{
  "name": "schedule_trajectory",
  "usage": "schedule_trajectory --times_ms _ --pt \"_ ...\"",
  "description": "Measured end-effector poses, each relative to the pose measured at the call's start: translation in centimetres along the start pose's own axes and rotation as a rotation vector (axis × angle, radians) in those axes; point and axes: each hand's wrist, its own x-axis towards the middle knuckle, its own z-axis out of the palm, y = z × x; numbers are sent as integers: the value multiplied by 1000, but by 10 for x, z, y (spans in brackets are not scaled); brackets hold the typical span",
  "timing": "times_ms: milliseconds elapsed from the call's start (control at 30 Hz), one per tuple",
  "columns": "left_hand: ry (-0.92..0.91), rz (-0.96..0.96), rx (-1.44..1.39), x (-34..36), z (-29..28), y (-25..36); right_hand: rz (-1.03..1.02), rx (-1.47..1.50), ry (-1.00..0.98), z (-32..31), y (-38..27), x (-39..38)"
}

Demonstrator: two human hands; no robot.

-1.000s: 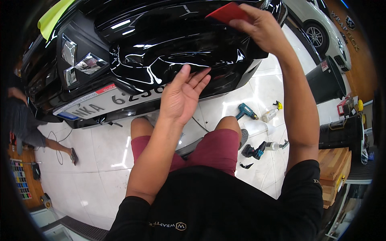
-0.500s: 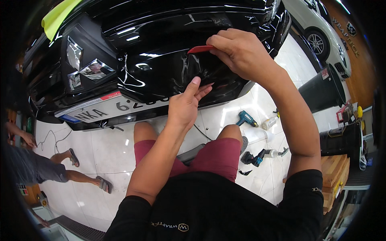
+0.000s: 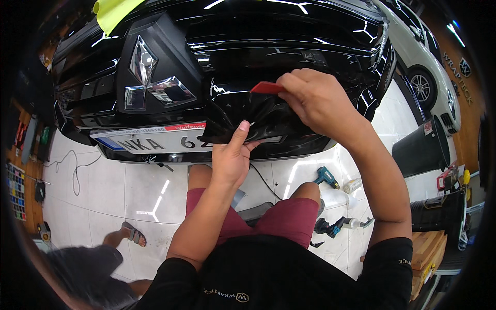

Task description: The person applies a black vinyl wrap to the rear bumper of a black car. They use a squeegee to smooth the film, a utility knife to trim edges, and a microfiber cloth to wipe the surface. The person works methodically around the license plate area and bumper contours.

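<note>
A glossy black car front [image 3: 268, 46] fills the upper part of the view. A loose sheet of black film [image 3: 248, 116] hangs over its bumper, just right of the licence plate [image 3: 155, 142]. My left hand [image 3: 233, 157] pinches the film's lower edge between thumb and fingers. My right hand [image 3: 315, 98] grips a small red squeegee [image 3: 267, 88] and presses its edge against the film's top. I sit low, with my knees in dark red shorts [image 3: 279, 219] under the bumper.
A teal power tool [image 3: 326, 178], a bottle [image 3: 352, 185] and other small tools lie on the white tiled floor at right. A black bin [image 3: 421, 150] stands beside a white car [image 3: 426, 67]. Another person's sandalled foot [image 3: 133, 233] is at lower left. A cable [image 3: 72, 170] trails left.
My right hand with the red squeegee came down from the hood to the film on the bumper. My left hand shifted from a flat palm to pinching the film's lower edge.
</note>
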Motion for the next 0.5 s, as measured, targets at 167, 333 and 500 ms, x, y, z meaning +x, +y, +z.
schedule_trajectory --times_ms 167,333,500 --pt "56 107 70 -13 -17 17 171 172 -66 -12 -3 16" --pt "29 66 185 -14 -28 34 175 143 -136 -4 -17 36" --pt "12 83 244 -12 -33 36 5 -64 -128 14 -43 42"
